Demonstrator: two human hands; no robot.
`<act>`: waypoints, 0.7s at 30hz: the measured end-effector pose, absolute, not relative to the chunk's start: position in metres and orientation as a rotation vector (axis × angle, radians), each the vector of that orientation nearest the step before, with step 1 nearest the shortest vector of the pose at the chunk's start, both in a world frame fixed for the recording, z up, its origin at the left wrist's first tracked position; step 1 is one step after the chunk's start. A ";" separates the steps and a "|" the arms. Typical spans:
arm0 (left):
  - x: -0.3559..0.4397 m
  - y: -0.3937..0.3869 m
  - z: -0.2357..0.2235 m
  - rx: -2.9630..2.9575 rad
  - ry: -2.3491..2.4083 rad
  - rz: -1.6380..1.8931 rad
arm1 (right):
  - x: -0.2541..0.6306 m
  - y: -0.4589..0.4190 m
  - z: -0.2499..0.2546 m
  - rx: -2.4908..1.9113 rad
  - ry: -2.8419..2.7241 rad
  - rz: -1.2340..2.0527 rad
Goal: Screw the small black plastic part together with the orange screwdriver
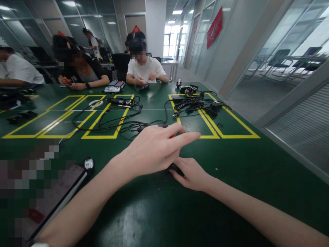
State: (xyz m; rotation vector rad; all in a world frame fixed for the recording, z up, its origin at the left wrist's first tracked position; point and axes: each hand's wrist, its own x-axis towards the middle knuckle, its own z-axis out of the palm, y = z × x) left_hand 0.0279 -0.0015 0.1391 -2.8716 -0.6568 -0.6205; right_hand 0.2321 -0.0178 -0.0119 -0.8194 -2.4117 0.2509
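Note:
My left hand (156,147) reaches across the front middle of the green table, with one finger stretched to the right and others curled. A small red bit (172,137) shows between its fingers; whatever it belongs to is hidden. Just below and to the right, my right hand (191,173) is closed, thumb and fingers around a dark object (176,168). Most of that object is covered by my left hand, so its kind does not show. The two hands overlap in view, the left one nearer to me.
A phone (59,195) lies at the left front, partly blurred out. Black cables (128,120) and a black tool (119,101) lie beyond my hands. A heap of black cords (192,101) sits at the back right. Co-workers (145,68) sit across the table (231,164).

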 end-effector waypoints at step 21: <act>0.028 -0.004 0.138 -2.851 -0.652 -0.592 | 0.233 -0.018 -0.015 -0.822 -2.408 0.254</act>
